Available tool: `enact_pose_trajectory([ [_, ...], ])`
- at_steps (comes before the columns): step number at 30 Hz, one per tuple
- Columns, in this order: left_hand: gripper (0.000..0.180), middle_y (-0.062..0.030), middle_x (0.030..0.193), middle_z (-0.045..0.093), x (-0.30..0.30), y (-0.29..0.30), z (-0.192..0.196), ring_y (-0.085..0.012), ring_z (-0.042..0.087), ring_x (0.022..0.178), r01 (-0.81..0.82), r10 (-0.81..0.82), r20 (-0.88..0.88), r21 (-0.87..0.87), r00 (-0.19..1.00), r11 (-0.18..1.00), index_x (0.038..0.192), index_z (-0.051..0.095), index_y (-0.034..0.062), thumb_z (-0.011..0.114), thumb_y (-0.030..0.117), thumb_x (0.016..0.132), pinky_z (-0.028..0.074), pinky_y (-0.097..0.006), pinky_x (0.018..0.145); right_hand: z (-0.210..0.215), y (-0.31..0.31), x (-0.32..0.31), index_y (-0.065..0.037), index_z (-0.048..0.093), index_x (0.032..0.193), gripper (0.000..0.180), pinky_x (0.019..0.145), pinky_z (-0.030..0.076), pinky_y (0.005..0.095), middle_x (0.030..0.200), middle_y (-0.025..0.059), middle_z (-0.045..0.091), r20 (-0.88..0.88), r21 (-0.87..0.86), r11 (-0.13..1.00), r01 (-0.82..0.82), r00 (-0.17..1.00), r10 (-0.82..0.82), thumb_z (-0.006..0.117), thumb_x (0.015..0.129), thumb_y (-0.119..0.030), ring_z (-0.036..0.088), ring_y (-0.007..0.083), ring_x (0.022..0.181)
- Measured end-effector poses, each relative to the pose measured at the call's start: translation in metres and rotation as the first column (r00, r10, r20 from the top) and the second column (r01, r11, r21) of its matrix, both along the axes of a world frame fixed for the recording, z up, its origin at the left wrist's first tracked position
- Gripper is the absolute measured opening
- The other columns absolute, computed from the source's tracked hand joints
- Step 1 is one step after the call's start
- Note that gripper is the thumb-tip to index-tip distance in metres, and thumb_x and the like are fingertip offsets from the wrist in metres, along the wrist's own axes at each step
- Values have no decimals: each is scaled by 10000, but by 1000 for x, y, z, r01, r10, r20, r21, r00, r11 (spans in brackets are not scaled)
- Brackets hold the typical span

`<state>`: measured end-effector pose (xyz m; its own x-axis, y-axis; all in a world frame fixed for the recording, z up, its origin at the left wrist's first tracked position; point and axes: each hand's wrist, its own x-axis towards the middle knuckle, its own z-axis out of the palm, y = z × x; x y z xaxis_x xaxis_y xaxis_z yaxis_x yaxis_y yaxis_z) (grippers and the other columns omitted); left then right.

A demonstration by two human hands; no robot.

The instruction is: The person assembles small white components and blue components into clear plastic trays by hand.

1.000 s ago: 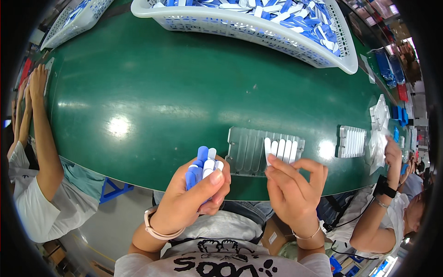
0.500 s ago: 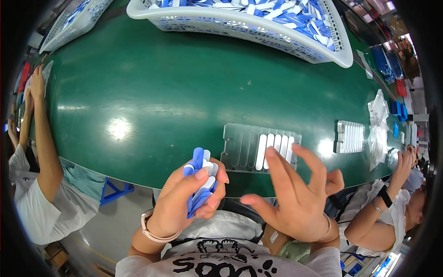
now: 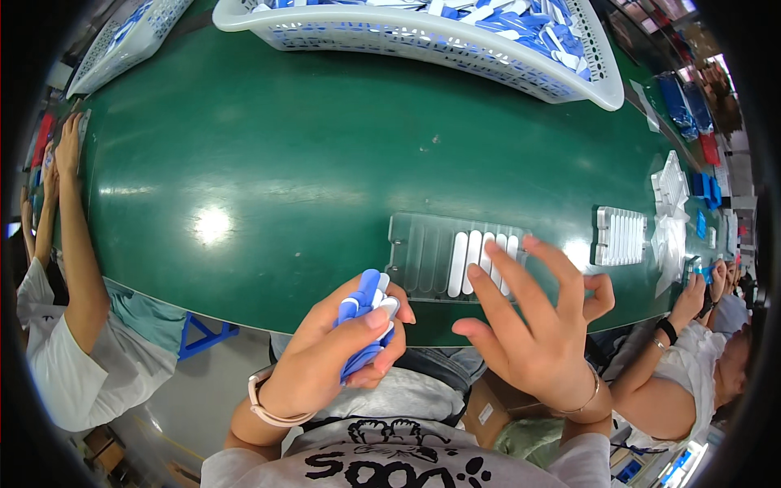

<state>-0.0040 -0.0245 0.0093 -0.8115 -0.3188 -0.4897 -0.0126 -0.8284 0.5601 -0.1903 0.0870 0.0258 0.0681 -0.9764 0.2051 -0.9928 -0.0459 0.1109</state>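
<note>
My left hand (image 3: 325,358) is clenched around a bundle of blue and white plastic sticks (image 3: 366,321), long axes pointing up and away from me. My right hand (image 3: 537,333) is released, fingers spread above the clear ribbed plastic tray (image 3: 419,252) on the green table (image 3: 285,154), where white sticks (image 3: 480,260) lie lengthwise away from me.

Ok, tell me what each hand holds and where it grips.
The left hand clutches a bundle of blue and white sticks around their lower half. The right hand holds nothing, fingers spread over the clear tray.
</note>
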Motion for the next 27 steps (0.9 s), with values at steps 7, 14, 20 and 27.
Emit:
enact_pose_trajectory([
  [7,253,-22,594,442,-5,3,0,-57,320,462,65,-65,16,21,998,998,1019,471,29,474,268,935,250,-210,433,-6,-8,-5,-144,672,889,391,815,219,474,1290,47,541,73,-22,997,78,994,-76,661,725,-499,433,281,1166],
  [14,330,-72,589,472,-6,4,2,-79,325,423,113,-113,18,26,993,993,971,484,-10,535,305,887,240,-229,387,-7,-15,-6,-183,681,1003,536,854,219,473,1369,129,457,133,61,998,22,991,-30,610,670,-597,408,322,1186],
  [20,269,-49,602,469,-5,3,1,-69,334,449,197,-195,-28,95,980,976,993,495,-1,508,256,915,236,-218,400,6,-21,-8,-124,690,950,371,772,316,369,1164,87,581,577,1,1000,-15,816,12,717,704,-400,520,235,976],
  [27,219,2,624,435,1,2,3,-42,320,498,237,-233,-79,38,969,971,1016,505,26,464,236,967,254,-208,445,4,-36,-4,-29,676,898,168,601,433,272,838,72,636,967,-56,994,-91,243,77,700,734,1,555,166,679],
])
